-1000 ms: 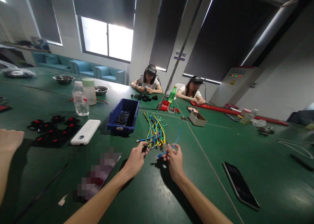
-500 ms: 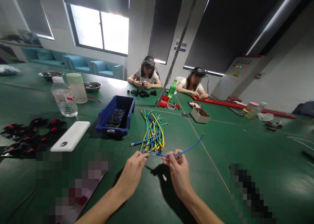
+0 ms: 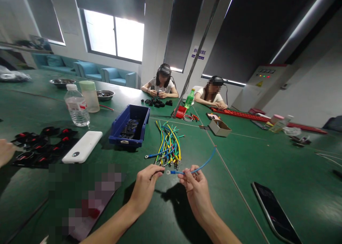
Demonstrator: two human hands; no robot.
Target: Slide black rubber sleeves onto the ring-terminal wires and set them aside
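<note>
My right hand (image 3: 195, 183) pinches a blue wire (image 3: 207, 162) near its end, where a metal ring terminal (image 3: 168, 172) points left. The wire's free end curves up to the right. My left hand (image 3: 146, 181) is closed on a small black piece (image 3: 161, 171), mostly covered by the fingers; its tip faces the ring terminal, a small gap apart. Just beyond both hands lies a bundle of yellow, green and blue wires (image 3: 169, 142) with ring terminals at their near ends. Left of the bundle stands a blue bin (image 3: 113, 135) with small black pieces inside.
A white power bank or phone (image 3: 82, 148), black parts with red bits (image 3: 40, 144) and a water bottle (image 3: 77, 107) are at left. Another person's hand (image 3: 5, 152) shows at the left edge. A dark phone (image 3: 275, 212) lies at right. Two people sit across the table.
The black piece in my left hand now shows more clearly beside the ring terminal. Another person's hand has come in at the left edge. The view has shifted slightly.
</note>
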